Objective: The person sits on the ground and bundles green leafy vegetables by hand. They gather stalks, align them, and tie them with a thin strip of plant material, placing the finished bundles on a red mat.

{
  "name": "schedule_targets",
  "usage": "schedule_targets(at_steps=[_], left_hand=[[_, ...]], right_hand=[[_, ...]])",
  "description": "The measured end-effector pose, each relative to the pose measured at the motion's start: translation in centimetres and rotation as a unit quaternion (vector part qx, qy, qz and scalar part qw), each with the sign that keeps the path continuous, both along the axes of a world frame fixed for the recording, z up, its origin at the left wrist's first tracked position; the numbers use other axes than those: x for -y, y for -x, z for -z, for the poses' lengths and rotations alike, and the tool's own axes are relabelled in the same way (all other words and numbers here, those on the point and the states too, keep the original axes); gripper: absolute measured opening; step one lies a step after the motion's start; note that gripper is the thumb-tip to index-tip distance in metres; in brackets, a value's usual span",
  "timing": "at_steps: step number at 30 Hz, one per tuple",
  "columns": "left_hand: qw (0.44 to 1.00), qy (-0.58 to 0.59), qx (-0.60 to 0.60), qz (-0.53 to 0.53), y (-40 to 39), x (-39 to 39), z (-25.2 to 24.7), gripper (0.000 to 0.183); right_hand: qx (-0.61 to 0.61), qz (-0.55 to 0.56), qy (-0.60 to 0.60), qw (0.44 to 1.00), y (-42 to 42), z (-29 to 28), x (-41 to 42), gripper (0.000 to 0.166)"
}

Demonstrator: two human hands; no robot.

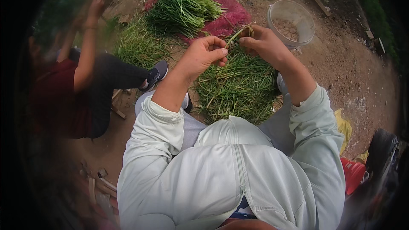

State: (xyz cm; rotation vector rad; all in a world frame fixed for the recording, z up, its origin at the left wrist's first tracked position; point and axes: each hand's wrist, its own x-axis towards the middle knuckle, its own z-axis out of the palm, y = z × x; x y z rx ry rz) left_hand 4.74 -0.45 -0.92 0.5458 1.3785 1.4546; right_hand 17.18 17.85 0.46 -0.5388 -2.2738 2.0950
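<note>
Between my two hands stretches a thin pale-green plant stalk (235,38). My left hand (204,52) pinches its lower end between thumb and fingers. At the other end, my right hand (263,42) grips the stalk near some limp, yellowish strands (250,31). Below both hands, a loose heap of green stalks and leaves (238,86) covers the ground between my feet. Beyond it lies a neat bundle of long green stalks (185,11), pale ends to the right, on a red mesh sack (235,9).
A translucent plastic bucket (305,22) holding pale brown pieces stands at right. Another person (64,92) sits at left, arms raised, beside a second heap of greens (140,44). A yellow bag (343,129) and a red object (352,174) lie by my right side.
</note>
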Motion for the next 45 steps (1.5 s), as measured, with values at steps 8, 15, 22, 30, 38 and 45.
schedule_targets(at_steps=[8, 15, 22, 30, 38, 45], left_hand=[[0.993, 0.002, -0.116, -0.024, -0.5, -0.5, 1.2, 0.011], [0.961, 0.035, -0.271, -0.041, -0.8, -0.3, 1.1, 0.012], [0.946, 0.030, -0.318, -0.043, -0.4, -0.2, 0.6, 0.012], [0.989, 0.010, -0.146, -0.028, 0.6, 0.3, 0.4, 0.012], [0.993, 0.008, -0.112, -0.018, 0.3, 0.3, -0.3, 0.012], [0.993, 0.015, -0.113, -0.017, 0.5, 0.5, -0.6, 0.010]], right_hand=[[-0.019, -0.007, 0.025, 0.999, 0.6, 1.9, 1.7, 0.017], [-0.008, -0.002, 0.003, 1.000, 0.7, 1.8, 2.1, 0.016], [0.020, 0.014, 0.095, 0.995, 0.4, 0.4, 1.3, 0.010], [-0.046, 0.154, 0.125, 0.979, 0.2, -0.2, -1.0, 0.009], [-0.098, 0.216, 0.147, 0.960, 0.0, -0.7, -1.4, 0.009], [-0.082, 0.151, 0.066, 0.983, -0.4, -0.7, -1.9, 0.015]])
